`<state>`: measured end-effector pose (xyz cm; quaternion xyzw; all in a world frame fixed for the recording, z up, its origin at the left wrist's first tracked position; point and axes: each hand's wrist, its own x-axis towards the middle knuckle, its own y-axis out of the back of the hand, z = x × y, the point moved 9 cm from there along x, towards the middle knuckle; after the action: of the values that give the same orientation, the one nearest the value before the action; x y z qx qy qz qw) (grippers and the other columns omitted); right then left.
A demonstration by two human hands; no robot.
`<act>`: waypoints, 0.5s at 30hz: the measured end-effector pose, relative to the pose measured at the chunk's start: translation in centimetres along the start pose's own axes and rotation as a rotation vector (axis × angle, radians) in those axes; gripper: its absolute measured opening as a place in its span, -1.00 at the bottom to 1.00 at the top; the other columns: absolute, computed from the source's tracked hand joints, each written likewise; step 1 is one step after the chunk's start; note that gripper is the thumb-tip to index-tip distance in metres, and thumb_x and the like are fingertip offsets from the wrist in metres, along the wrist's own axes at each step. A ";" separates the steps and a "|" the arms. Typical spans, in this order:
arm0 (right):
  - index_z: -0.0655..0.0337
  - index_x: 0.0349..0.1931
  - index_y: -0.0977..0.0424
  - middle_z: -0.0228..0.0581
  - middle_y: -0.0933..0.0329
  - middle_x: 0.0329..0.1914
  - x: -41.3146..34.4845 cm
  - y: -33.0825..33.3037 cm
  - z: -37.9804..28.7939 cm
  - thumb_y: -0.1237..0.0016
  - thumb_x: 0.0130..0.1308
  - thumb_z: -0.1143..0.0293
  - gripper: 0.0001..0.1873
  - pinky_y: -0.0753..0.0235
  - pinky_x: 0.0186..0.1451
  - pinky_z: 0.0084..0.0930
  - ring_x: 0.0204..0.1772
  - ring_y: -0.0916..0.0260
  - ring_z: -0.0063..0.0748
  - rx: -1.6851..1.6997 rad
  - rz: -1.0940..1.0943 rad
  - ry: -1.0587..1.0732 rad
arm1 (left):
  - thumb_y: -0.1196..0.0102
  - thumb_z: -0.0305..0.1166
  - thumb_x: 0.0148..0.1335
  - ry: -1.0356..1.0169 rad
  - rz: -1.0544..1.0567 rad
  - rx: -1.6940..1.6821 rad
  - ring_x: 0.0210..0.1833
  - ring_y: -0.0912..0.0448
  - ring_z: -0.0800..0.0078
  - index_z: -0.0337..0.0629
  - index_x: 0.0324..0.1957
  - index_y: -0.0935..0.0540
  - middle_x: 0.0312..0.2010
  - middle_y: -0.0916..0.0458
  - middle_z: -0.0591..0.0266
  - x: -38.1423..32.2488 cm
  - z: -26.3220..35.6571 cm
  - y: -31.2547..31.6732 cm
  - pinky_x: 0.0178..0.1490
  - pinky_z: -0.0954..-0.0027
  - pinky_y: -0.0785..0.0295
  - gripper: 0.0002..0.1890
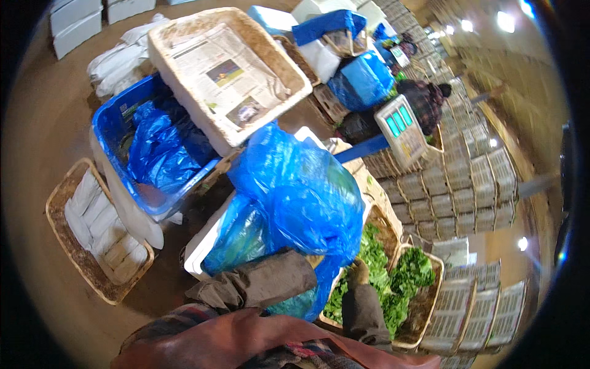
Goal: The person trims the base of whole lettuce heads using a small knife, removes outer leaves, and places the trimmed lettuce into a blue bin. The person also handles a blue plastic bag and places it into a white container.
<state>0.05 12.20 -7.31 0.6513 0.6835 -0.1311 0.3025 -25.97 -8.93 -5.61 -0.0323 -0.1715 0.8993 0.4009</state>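
Observation:
A bulging blue plastic bag lies in front of me on a white foam box; green shows through the film. My left forearm, in a brown sleeve, reaches across the bag's near side. Only a yellowish sliver of my left hand shows at the cuff, against the bag, so its fingers are hidden. My right hand, in a tan glove, pinches the bag's right lower edge. Just below and beside it, green leafy vegetables fill a crate.
More leafy greens sit in a second crate at right. A digital scale stands beyond the bag. Left are a blue bin and a newspaper-lined foam box. A person is farther back, near stacked crates.

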 end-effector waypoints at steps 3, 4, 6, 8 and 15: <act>0.07 0.01 -0.51 -0.44 -0.53 -0.45 -1.8 0.3 -1.9 0.14 0.44 0.09 -0.67 -0.20 -0.69 -0.51 -0.61 -0.33 -0.47 -0.092 -0.182 -0.094 | -0.31 0.06 0.07 0.019 0.040 -0.022 0.13 -0.50 0.14 -0.14 0.25 -0.27 0.12 -0.44 -0.06 -0.1 0.0 2.0 0.23 0.18 -0.37 -0.19; 0.14 0.12 -0.45 -0.30 -0.56 -0.28 -3.0 -0.7 -5.1 0.07 0.42 0.14 -0.62 -0.39 -0.52 -0.44 -0.43 -0.46 -0.39 -0.459 -0.100 0.040 | -0.31 0.06 0.08 0.021 0.069 -0.020 0.12 -0.50 0.14 -0.14 0.24 -0.28 0.12 -0.44 -0.06 0.6 0.1 3.3 0.23 0.18 -0.37 -0.20; 0.22 0.33 -0.26 -0.02 -0.46 0.12 -9.7 -7.0 -13.8 -0.06 0.35 0.28 -0.42 -0.55 -0.07 -0.26 0.03 -0.49 -0.22 -1.140 -0.002 0.704 | -0.30 0.06 0.08 0.022 0.108 -0.023 0.11 -0.51 0.14 -0.14 0.23 -0.30 0.10 -0.46 -0.06 1.3 0.5 5.1 0.22 0.18 -0.38 -0.22; 0.20 0.46 -0.08 0.11 -0.17 0.45 -16.1 -11.9 -18.9 -0.16 0.26 0.42 -0.21 -0.33 0.38 -0.11 0.44 -0.20 -0.08 -1.246 0.018 1.293 | -0.30 0.05 0.09 0.029 0.108 -0.027 0.10 -0.52 0.14 -0.14 0.22 -0.32 0.09 -0.47 -0.06 1.4 0.8 6.0 0.21 0.19 -0.39 -0.24; 0.02 0.35 -0.31 0.17 -0.07 0.52 -14.9 -44.1 -7.2 -0.32 0.03 -0.03 -0.14 -0.49 0.21 0.08 0.33 -0.28 0.48 -1.719 -0.433 1.238 | -0.27 0.04 0.11 0.062 0.170 0.013 0.06 -0.55 0.15 -0.14 0.17 -0.39 0.03 -0.51 -0.06 0.3 1.3 9.0 0.17 0.19 -0.41 -0.31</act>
<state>-44.94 -0.90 -2.45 0.0396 0.6814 0.6934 0.2310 -32.82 -14.67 -7.36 -0.0720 -0.1500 0.9298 0.3283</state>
